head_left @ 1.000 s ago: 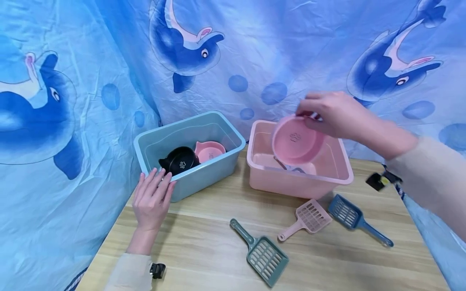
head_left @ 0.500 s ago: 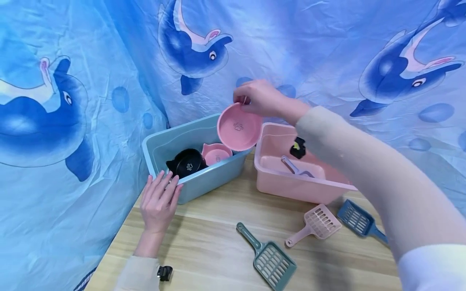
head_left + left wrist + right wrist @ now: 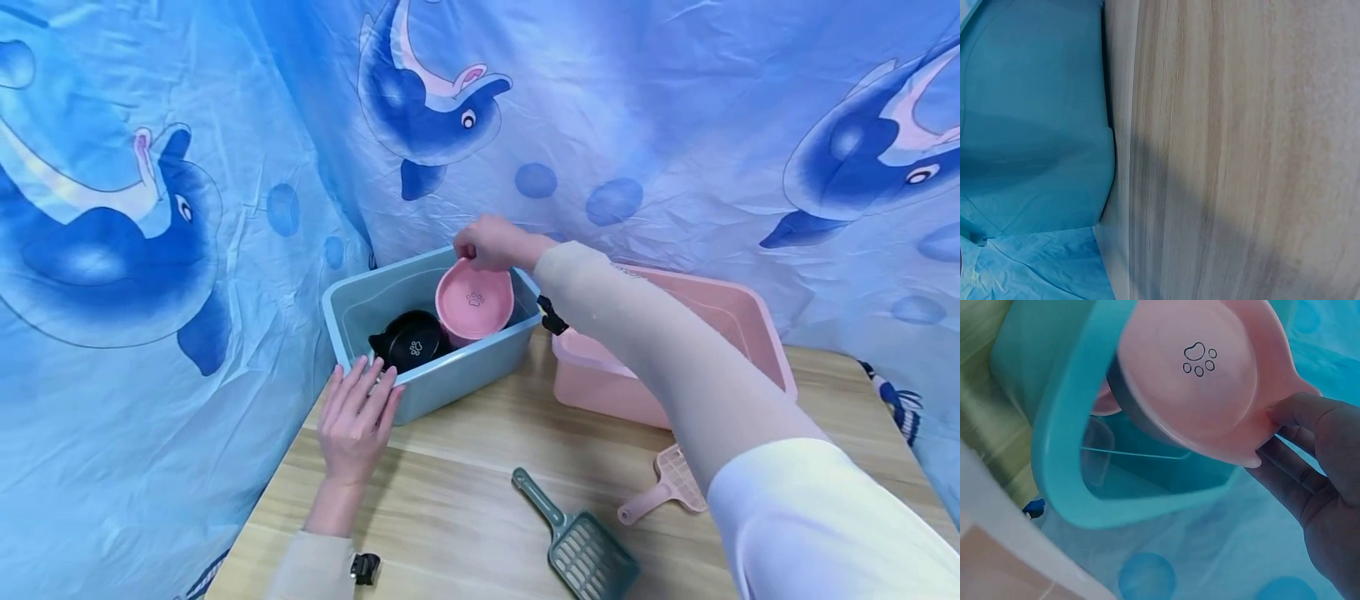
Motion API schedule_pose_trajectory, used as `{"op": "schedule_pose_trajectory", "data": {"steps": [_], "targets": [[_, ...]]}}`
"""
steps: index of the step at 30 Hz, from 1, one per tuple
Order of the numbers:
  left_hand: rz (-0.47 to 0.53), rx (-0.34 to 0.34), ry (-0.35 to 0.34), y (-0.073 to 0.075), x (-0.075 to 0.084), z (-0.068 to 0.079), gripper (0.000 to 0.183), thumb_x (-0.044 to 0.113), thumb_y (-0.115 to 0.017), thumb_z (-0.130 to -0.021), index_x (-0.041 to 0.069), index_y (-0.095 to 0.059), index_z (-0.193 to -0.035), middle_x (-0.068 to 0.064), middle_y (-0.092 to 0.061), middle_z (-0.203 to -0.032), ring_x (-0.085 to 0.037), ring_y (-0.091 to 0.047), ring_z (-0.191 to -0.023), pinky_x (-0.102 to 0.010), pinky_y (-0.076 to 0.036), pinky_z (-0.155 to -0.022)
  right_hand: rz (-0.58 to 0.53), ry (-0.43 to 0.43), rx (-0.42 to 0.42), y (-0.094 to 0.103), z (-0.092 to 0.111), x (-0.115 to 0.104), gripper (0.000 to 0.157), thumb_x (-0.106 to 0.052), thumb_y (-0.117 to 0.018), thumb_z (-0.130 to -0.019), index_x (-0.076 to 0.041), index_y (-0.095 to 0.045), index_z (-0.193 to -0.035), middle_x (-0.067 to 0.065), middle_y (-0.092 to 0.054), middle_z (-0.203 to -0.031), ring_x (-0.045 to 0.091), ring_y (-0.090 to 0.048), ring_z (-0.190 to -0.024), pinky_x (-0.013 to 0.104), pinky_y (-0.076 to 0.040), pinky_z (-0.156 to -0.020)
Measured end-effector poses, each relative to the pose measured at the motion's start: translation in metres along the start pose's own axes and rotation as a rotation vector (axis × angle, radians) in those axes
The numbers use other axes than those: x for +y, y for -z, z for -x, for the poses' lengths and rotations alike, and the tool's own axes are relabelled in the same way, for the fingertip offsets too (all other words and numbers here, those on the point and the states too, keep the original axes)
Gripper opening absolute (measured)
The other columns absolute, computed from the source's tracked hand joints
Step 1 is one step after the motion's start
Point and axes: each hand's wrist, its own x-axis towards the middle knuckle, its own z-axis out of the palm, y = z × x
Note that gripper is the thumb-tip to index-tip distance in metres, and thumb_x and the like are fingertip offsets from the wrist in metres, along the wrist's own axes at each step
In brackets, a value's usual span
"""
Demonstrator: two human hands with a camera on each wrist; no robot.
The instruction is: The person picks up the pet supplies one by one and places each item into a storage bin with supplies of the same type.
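My right hand (image 3: 491, 243) pinches the edge of a pink cat-eared pet bowl (image 3: 475, 302), thumb on the inside. The bowl hangs tilted within the right part of a blue-green bin (image 3: 465, 377), its printed paw facing me. Left of it in the bin lies a black cat-eared bowl (image 3: 415, 340). A sliver of another pink bowl (image 3: 1107, 405) shows beneath in the right wrist view; the held one hides it in the head view. My left hand (image 3: 358, 417) rests its extended fingers on the bin's near rim; the left wrist view catches only the bin's side (image 3: 1035, 94).
A pink bin (image 3: 611, 392) stands to the right, partly behind my right arm. On the wooden table (image 3: 442, 500) lie a green litter scoop (image 3: 588, 554) and a pink litter scoop (image 3: 660, 492). A dolphin-printed curtain (image 3: 600, 100) closes the back and left.
My right hand has carried the pink bowl left from above the pink bin and lowered it into the blue-green bin. The left hand has stayed on the rim; the head view has shifted.
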Motion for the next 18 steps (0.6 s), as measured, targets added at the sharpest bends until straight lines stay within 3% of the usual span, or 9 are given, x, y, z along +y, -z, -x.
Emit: {"op": "schedule_pose_trajectory", "data": {"steps": [12,18], "targets": [[-0.006,-0.048,0.017,0.002,0.0,0.005,0.031,0.034,-0.07,-0.105,0.007,-0.084,-0.112,-0.015,-0.08,-0.118,-0.041,-0.076,-0.109,-0.066,-0.057,-0.099,-0.013,-0.073,-0.185,-0.041,-0.024,0.01,0.018,0.003,-0.063,-0.097,-0.009,-0.074,-0.105,0.007,-0.068,-0.099,0.023,-0.057,-0.091,0.032,-0.05,-0.078],[-0.004,-0.048,0.022,0.001,-0.003,0.004,0.03,0.034,-0.071,-0.105,0.008,-0.084,-0.113,-0.015,-0.08,-0.119,-0.042,-0.076,-0.109,-0.065,-0.056,-0.101,-0.002,-0.12,-0.214,-0.052,-0.033,0.009,0.024,0.009,-0.059,-0.095,-0.007,-0.072,-0.106,0.007,-0.065,-0.103,0.022,-0.056,-0.093,0.031,-0.049,-0.078]]}}
